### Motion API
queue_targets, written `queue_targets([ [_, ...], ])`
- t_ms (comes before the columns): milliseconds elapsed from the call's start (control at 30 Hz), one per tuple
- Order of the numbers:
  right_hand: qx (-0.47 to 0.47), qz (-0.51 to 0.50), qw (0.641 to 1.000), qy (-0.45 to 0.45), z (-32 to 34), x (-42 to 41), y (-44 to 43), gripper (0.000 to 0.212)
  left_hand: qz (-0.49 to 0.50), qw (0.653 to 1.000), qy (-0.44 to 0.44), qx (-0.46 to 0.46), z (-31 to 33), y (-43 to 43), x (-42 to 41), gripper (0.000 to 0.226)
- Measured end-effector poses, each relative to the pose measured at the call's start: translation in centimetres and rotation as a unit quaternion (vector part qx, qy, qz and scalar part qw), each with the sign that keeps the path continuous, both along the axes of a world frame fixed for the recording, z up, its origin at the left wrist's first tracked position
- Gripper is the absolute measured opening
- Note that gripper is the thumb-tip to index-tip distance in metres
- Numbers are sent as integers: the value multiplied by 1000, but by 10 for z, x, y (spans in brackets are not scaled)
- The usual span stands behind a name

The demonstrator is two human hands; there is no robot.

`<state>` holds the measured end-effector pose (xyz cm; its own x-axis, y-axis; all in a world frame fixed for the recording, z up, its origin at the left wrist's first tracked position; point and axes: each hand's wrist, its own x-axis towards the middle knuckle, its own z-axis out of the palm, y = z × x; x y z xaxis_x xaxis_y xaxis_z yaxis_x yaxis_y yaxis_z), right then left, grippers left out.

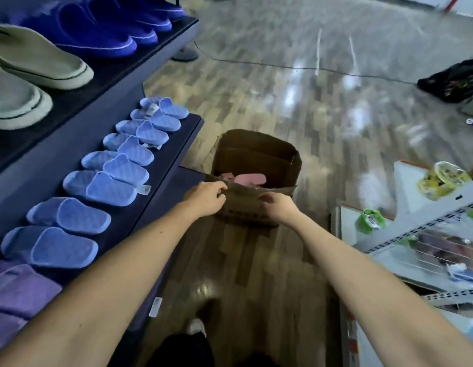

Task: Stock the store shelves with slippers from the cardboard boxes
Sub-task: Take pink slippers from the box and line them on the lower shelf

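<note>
An open brown cardboard box point(259, 154) stands on the wood floor in the aisle ahead of me. Pink slippers point(250, 178) lie inside it. My left hand point(207, 196) grips the near flap of the box at its left corner, fingers curled over the edge. My right hand point(279, 207) holds the same flap further right. On my left, the lower dark shelf point(177, 144) carries a row of light blue slippers point(108, 189). Purple slippers point(15, 290) sit at its near end.
The upper shelf on the left holds cream slippers point(31, 64) and dark blue slippers point(110, 35). A white wire rack point(428, 234) with packaged goods stands on my right. A black bag point(452, 80) and a cable point(283, 66) lie on the floor further off.
</note>
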<state>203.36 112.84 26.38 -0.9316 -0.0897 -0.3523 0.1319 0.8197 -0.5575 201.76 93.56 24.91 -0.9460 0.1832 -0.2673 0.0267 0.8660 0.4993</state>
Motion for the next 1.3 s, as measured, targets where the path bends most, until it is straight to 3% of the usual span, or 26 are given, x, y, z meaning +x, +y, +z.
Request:
queue_targets([
  [633,87,37,983,-160,-94,-343,121,32,49,984,-172,27,-91,112,-326,34],
  [833,91,29,969,-227,-135,-411,156,34,79,975,-204,40,-136,154,-384,30],
  [967,103,48,964,-239,-187,-444,163,32,91,970,-220,52,-189,164,-419,30],
  [1167,74,-10,962,-262,-306,-475,163,30,115,954,-270,68,-317,173,-452,27],
  [1300,43,-120,949,-287,-408,-504,160,34,122,946,-288,88,-418,191,-467,26],
])
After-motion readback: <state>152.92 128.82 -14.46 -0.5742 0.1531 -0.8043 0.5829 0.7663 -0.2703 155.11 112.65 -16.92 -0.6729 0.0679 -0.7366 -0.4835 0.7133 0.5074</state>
